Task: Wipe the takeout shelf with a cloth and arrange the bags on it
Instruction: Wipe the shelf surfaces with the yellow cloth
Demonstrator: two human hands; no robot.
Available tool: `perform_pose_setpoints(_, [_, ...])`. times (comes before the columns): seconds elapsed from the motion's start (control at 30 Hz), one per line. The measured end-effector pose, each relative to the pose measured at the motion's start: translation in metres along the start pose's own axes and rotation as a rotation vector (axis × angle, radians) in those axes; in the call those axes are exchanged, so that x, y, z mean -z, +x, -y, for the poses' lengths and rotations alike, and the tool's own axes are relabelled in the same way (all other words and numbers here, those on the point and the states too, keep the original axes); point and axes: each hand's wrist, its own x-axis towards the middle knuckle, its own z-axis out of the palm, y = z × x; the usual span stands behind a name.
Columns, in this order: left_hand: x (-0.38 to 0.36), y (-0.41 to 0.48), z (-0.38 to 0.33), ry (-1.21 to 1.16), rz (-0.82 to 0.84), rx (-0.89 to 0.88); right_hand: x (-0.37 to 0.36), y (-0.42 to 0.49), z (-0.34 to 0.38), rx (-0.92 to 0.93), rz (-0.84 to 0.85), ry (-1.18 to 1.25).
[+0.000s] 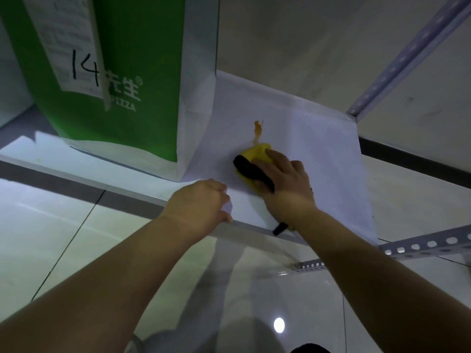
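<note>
Bottom of frame: both bare forearms reached up over the tiled floor (76, 238) to the shelf (318, 149). Left hand (201, 205) sat at the shelf's front edge near center, fingers curled; couldn't tell if it clamped the edge or just rested there. Right hand (283, 179), just right of it and further onto the white shelf, was curled over a yellow cloth (254, 152) and pressed it flat to the surface. A black strip (252, 171) ran across the cloth under the fingers. An orange stain (258, 131) lay just beyond the cloth, its near end touching it. A green and white paper bag (127, 59) marked "14" stood upright on the shelf at upper left, near the cloth but apart from it. A perforated metal post (407, 54) rose at upper right, at the shelf's back corner.
</note>
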Motion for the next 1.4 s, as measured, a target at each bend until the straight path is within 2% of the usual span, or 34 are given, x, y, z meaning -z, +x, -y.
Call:
perform_pose_setpoints(0.03, [0.000, 0.001, 0.000, 0.013, 0.017, 0.008, 0.002, 0.001, -0.006, 0.044, -0.001, 0.018])
perform_pose_setpoints(0.1, [0.000, 0.004, -0.001, 0.037, 0.042, 0.038, 0.005, 0.013, -0.023, 0.002, -0.014, -0.002])
perform_pose_setpoints(0.27, [-0.004, 0.007, -0.003, 0.032, 0.059, 0.074, -0.001, 0.078, -0.059, -0.542, -0.064, -0.096])
perform_pose_setpoints(0.33, [-0.006, 0.008, -0.003, 0.023, 0.036, 0.068, -0.006, 0.102, -0.056, -0.658, -0.040, -0.106])
perform_pose_setpoints(0.4, [-0.007, 0.008, -0.003, 0.007, 0.030, 0.072, -0.009, 0.121, -0.046, -0.699, -0.027, -0.095])
perform_pose_setpoints(0.47, [-0.007, 0.007, -0.004, 0.002, 0.027, 0.078, -0.011, 0.129, -0.033, -0.617, -0.007, -0.080])
perform_pose_setpoints(0.63, [-0.004, 0.006, -0.006, -0.022, 0.037, 0.090, -0.009, 0.091, -0.009, -0.063, 0.056, -0.061])
perform_pose_setpoints(0.8, [-0.005, 0.006, -0.005, -0.035, 0.060, 0.087, 0.008, 0.038, -0.037, 0.270, 0.008, 0.015])
perform_pose_setpoints(0.87, [-0.006, 0.006, -0.004, -0.041, 0.048, 0.085, 0.011, 0.042, -0.053, 0.203, 0.003, -0.002])
perform_pose_setpoints(0.97, [-0.007, 0.005, -0.005, -0.040, 0.040, 0.097, 0.008, 0.074, -0.054, -0.283, 0.028, -0.054])
perform_pose_setpoints(1.03, [-0.008, 0.005, -0.005, -0.033, 0.022, 0.094, 0.005, 0.090, -0.037, -0.474, 0.030, -0.080])
perform_pose_setpoints(1.1, [-0.008, 0.005, -0.005, -0.040, 0.013, 0.093, -0.001, 0.086, -0.012, -0.418, 0.024, -0.065])
perform_pose_setpoints(1.2, [-0.009, 0.006, -0.006, -0.053, 0.030, 0.092, -0.011, 0.041, 0.014, -0.073, 0.029, -0.010])
perform_pose_setpoints(1.27, [-0.009, 0.006, -0.007, -0.048, 0.026, 0.081, -0.004, 0.012, 0.010, 0.059, 0.028, 0.058])
perform_pose_setpoints(1.33, [-0.009, 0.004, -0.009, -0.034, 0.003, 0.064, 0.006, -0.002, -0.011, 0.015, 0.025, 0.068])
perform_pose_setpoints(1.4, [-0.008, 0.000, -0.011, -0.023, -0.002, 0.067, 0.013, -0.006, -0.034, -0.168, 0.009, 0.037])
